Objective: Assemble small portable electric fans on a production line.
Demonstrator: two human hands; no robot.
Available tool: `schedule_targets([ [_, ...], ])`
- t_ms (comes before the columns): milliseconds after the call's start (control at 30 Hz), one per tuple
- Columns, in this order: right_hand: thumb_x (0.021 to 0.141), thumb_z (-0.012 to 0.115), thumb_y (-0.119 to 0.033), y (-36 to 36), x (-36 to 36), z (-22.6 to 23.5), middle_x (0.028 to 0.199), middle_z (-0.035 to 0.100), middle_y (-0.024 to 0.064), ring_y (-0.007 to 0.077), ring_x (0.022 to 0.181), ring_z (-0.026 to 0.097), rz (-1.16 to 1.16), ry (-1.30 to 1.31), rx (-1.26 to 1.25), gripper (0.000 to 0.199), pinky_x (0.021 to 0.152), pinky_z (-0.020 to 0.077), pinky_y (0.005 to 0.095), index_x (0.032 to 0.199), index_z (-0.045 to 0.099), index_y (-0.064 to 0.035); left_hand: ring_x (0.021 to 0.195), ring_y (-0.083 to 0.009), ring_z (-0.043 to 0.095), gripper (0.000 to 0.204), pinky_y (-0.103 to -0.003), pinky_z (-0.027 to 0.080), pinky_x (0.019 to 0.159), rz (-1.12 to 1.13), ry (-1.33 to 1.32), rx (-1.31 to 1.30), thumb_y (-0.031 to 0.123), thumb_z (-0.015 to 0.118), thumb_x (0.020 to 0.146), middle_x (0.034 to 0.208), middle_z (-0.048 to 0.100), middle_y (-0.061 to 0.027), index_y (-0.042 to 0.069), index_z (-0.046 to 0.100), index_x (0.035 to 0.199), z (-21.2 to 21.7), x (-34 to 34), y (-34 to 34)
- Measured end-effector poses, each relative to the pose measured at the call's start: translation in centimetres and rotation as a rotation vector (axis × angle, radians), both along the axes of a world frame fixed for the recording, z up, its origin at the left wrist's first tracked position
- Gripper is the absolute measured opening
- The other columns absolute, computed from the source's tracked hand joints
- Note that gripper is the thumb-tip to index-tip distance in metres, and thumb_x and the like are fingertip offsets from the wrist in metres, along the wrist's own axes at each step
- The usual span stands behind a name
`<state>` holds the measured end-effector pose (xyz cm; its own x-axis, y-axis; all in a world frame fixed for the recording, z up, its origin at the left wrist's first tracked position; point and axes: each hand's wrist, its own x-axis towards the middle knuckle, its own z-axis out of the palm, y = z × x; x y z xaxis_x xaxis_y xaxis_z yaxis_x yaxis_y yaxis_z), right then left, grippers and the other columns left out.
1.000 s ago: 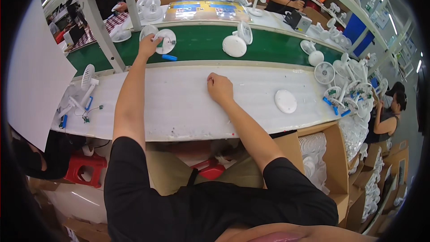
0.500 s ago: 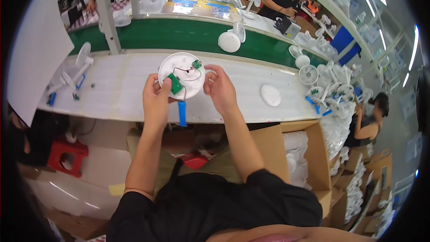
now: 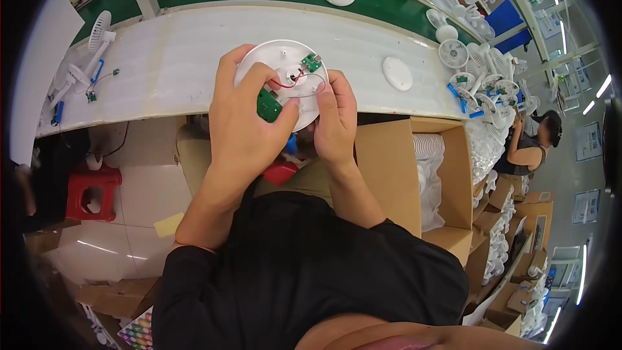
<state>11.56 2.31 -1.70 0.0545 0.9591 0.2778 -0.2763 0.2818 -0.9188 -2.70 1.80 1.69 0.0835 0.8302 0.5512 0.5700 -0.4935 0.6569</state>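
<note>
At the far left a white fan (image 3: pixel 98 32) lies on the worktop (image 3: pixel 175 45), with a blue battery (image 3: pixel 58 112) near it, and a red stool (image 3: pixel 94 178) stands on the floor below. The person's left hand (image 3: pixel 243 120) grasps the left rim of a round white base (image 3: pixel 284 60), its thumb and forefinger at a green circuit board (image 3: pixel 268 107) inside. The base is held open side up at the worktop's front edge, thin wires running across to a smaller board (image 3: pixel 311 63). The right hand's (image 3: pixel 337 120) fingers clasp the right rim. Farther right come a white disc (image 3: pixel 397 73), an open carton (image 3: pixel 448 236) and heaped fans (image 3: pixel 492 84).
</note>
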Motion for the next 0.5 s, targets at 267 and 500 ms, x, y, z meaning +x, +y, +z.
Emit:
schedule_targets([
  [267, 0.089, 0.056, -0.009, 0.8, 0.8, 0.3, 0.094, 0.054, 0.0063, 0.0139, 0.079, 0.048, -0.153, -0.383, 0.208, 0.022, 0.064, 0.0407, 0.0251, 0.109, 0.056, -0.001, 0.104, -0.0281, 0.051, 0.022, -0.034, 0.042, 0.09, -0.115, -0.647, -0.089, 0.005, 0.055, 0.085, 0.119, 0.055, -0.0164, 0.005, 0.05, 0.107, -2.1, -0.1, 2.3],
  [500, 0.076, 0.067, -0.005, 5.3, -0.1, 4.3, 0.108, 0.054, 0.0098, 0.0205, 0.091, 0.052, -0.147, -0.706, 0.547, 0.012, 0.075, 0.0429, 0.0263, 0.089, 0.068, -0.0038, 0.103, -0.0236, 0.05, 0.02, -0.033, 0.041, 0.091, -0.073, -0.874, -0.121, 0.003, 0.049, 0.086, 0.119, 0.055, -0.0142, 0.005, 0.05, 0.106, -1.3, 1.7, 3.5],
])
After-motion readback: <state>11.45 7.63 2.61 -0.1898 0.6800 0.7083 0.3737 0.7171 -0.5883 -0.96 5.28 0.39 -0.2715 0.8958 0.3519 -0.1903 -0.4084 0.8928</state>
